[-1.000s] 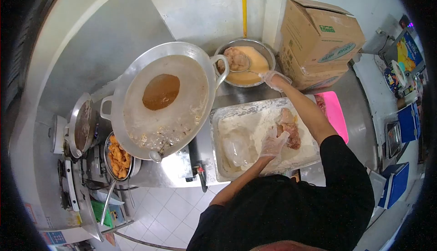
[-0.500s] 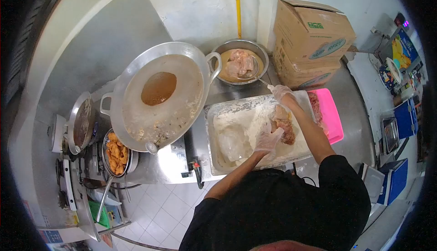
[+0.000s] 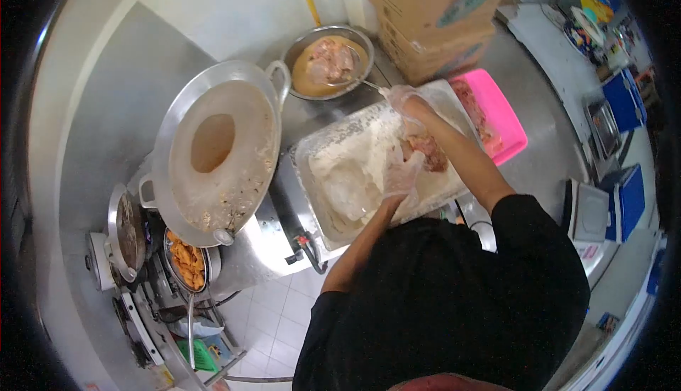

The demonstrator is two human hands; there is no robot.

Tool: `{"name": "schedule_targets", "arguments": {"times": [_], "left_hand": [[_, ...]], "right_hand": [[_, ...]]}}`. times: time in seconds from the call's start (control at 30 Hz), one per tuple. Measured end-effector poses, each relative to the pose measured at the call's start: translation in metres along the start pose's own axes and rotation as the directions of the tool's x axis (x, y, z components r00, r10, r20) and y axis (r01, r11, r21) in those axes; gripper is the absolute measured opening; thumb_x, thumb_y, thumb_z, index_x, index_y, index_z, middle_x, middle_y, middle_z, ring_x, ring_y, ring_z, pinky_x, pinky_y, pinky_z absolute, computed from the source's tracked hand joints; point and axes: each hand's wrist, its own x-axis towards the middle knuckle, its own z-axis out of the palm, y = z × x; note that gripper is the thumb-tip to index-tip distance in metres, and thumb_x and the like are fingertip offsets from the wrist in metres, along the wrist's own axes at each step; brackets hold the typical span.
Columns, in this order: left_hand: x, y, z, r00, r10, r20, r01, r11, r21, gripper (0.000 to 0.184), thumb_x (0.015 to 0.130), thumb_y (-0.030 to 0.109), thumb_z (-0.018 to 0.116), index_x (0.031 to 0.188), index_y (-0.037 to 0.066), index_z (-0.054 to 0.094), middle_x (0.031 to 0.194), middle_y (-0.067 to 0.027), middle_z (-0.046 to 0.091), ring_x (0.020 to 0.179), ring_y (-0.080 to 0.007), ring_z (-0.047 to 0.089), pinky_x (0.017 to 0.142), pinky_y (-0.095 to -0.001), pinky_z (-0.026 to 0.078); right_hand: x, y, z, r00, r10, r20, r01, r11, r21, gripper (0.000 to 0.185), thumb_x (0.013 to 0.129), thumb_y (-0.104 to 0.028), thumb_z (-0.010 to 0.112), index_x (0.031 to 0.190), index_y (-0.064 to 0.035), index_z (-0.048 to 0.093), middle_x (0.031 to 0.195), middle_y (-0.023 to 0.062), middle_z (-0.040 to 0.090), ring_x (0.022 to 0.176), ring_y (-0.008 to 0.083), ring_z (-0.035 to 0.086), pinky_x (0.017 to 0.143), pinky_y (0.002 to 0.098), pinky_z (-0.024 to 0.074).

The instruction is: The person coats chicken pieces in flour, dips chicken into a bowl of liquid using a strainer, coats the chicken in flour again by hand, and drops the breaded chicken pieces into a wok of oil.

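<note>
My right hand, in a clear plastic glove, is closed round the thin handle of a metal strainer. The strainer's round head rests in a steel bowl, among raw chicken pieces in a tan liquid. My left hand, gloved the same way, lies in a metal tray of white flour. Its fingers are stretched out and its thumb is apart, beside raw meat pieces lying on the flour. Whether the fingertips press on the meat is hard to see. A pale, floury mound is at the tray's left.
Left of the tray stands a large wok of cloudy oil. Beyond it are a strainer of fried pieces and a smaller pan. A pink tub of raw meat adjoins the tray's right; cardboard boxes stand behind.
The whole view has turned and shifted, so the bowl, tray and boxes appear higher and further left. My right hand keeps the strainer handle; my left hand stays beside the meat in the flour.
</note>
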Motion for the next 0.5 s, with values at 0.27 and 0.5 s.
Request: {"name": "schedule_targets", "arguments": {"times": [0.27, 0.5], "left_hand": [[0.003, -0.015, 0.012, 0.999, 0.012, -0.046, -0.015, 0.999, -0.047, 0.052, 0.079, 0.036, 0.063, 0.11, -0.004, 0.05, 0.105, -0.0215, 0.053, 0.095, -0.0361, 0.052, 0.084, -0.0427, 0.042], [-0.002, 0.005, 0.002, 0.999, -0.032, -0.028, 0.031, 0.999, -0.039, 0.053, 0.079, 0.035, 0.062, 0.114, -0.004, 0.05, 0.107, -0.0213, 0.052, 0.098, -0.0361, 0.052, 0.086, -0.0436, 0.041]], "right_hand": [[0.006, 0.022, 0.042, 0.886, -0.453, -0.095, 0.096, 0.381, -0.92, 0.045, 0.096, -0.031, 0.042, 0.057, -0.0096, 0.052, 0.045, 0.0053, 0.048, 0.038, 0.0164, 0.05, 0.034, 0.0313, 0.0389], [0.002, 0.018, 0.032, 0.879, -0.428, -0.21, 0.151, 0.668, -0.728, 0.037, 0.095, -0.027, 0.045, 0.064, -0.0081, 0.053, 0.047, 0.0066, 0.048, 0.039, 0.0173, 0.049, 0.035, 0.0327, 0.0373]]}}
